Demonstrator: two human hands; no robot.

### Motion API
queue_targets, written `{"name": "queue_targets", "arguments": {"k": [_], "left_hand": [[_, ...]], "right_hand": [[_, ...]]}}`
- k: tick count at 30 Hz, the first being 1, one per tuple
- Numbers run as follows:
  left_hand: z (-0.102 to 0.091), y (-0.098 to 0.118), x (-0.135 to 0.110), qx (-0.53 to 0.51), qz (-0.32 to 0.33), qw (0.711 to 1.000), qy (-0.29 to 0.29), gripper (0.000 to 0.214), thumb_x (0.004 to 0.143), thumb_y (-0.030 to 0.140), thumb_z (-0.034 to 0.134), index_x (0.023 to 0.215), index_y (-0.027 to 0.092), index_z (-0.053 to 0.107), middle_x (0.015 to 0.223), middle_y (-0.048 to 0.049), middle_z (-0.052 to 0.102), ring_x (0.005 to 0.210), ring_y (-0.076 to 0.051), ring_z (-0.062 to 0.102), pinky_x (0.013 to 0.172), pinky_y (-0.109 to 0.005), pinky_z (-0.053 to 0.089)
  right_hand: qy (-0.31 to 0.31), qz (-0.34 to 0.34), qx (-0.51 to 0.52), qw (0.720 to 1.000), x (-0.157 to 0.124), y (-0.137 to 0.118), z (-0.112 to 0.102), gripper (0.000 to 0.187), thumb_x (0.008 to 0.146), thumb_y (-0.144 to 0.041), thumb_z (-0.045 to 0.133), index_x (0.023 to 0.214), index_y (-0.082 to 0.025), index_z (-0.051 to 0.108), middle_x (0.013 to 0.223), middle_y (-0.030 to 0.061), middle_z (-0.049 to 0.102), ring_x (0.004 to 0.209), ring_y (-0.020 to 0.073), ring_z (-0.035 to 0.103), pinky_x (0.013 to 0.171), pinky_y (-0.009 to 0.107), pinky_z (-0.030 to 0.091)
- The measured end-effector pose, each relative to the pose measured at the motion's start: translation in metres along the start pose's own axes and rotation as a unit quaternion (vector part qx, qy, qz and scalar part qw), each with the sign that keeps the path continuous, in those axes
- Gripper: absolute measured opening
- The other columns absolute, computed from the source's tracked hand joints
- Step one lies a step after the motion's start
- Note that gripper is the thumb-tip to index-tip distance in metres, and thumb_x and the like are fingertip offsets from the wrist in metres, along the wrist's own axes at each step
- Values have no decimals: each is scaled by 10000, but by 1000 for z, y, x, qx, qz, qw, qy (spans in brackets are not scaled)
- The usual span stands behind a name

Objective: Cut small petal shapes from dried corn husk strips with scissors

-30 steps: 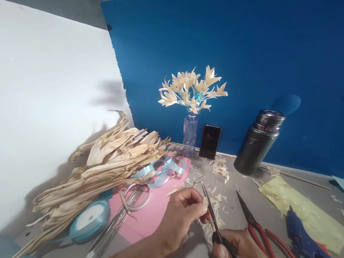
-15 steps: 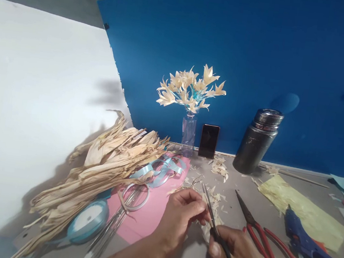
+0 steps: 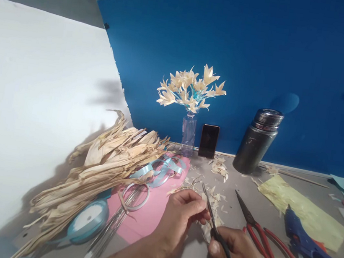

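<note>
Black-handled scissors (image 3: pixel 208 198) are in my right hand (image 3: pixel 233 251), whose fingers wrap round the handles; the narrow blades point up and away. Close against the blades, my left hand (image 3: pixel 184 215) is closed in a pinch. Whatever sits between its fingertips is too small and hidden to name. Pale husk scraps (image 3: pixel 217 202) lie on the table behind and below both hands. Red-handled scissors (image 3: pixel 267 239) rest to the right of my right hand, and pink paper (image 3: pixel 143 222) lies flat left of my left hand.
Dried corn husks (image 3: pixel 107 158) are heaped at left, near a blue ribbon spool (image 3: pixel 88 221) and thin wires (image 3: pixel 114 227). Husk flowers (image 3: pixel 190 87) stand in a clear vase (image 3: pixel 188 133) beside a phone (image 3: pixel 209 141) and dark flask (image 3: pixel 256 142). A blue glue gun (image 3: pixel 306 242) lies at right.
Very little differs. The scissor blades have shifted slightly, and both hands stay in nearly the same place.
</note>
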State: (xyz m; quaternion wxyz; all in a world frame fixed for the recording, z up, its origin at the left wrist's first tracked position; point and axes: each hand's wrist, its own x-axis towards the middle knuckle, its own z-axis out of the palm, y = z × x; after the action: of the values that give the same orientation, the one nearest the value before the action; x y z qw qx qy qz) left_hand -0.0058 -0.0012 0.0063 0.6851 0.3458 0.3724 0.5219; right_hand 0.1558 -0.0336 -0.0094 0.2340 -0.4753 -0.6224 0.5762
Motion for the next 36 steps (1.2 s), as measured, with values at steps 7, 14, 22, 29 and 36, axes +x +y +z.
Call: {"name": "queue_targets", "arguments": {"k": [7, 14, 22, 29, 36], "left_hand": [[0, 1, -1, 3, -1, 1000, -11, 169, 701, 219, 745, 648, 152, 599, 592, -32, 651, 586, -137, 600, 599, -255, 455], [-2, 5, -1, 29, -5, 999, -11, 157, 662, 206, 712, 716, 173, 568, 587, 3, 623, 507, -113, 546, 537, -243, 400], [-2, 8, -2, 41, -6, 999, -15, 156, 658, 207, 743, 679, 159, 596, 544, 31, 544, 498, -84, 485, 531, -229, 359], [0, 4, -1, -8, -20, 1000, -18, 283, 647, 267, 820, 735, 164, 572, 627, -23, 667, 550, -133, 619, 547, -232, 391], [0, 2, -1, 11, -23, 999, -20, 264, 635, 243, 803, 712, 162, 564, 607, -23, 672, 526, -142, 635, 524, -229, 379]], "right_hand": [[-4, 32, -7, 999, -3, -3, 2, 659, 734, -873, 487, 629, -228, 404, 537, -39, 445, 476, 101, 390, 439, 218, 262], [-8, -31, -69, 997, -6, -9, -15, 642, 792, -826, 469, 595, -215, 483, 530, -15, 480, 495, 135, 429, 484, 246, 310], [56, -55, 5, 997, -2, -1, -18, 629, 792, -809, 533, 667, -193, 510, 576, -30, 468, 519, 114, 410, 483, 227, 314], [16, -56, -42, 997, -2, -8, -10, 670, 792, -850, 456, 675, -192, 507, 590, -11, 494, 535, 125, 413, 481, 236, 311], [13, -14, -72, 997, -5, -10, -2, 608, 791, -789, 515, 616, -211, 445, 562, -22, 489, 526, 123, 421, 470, 229, 283]]}}
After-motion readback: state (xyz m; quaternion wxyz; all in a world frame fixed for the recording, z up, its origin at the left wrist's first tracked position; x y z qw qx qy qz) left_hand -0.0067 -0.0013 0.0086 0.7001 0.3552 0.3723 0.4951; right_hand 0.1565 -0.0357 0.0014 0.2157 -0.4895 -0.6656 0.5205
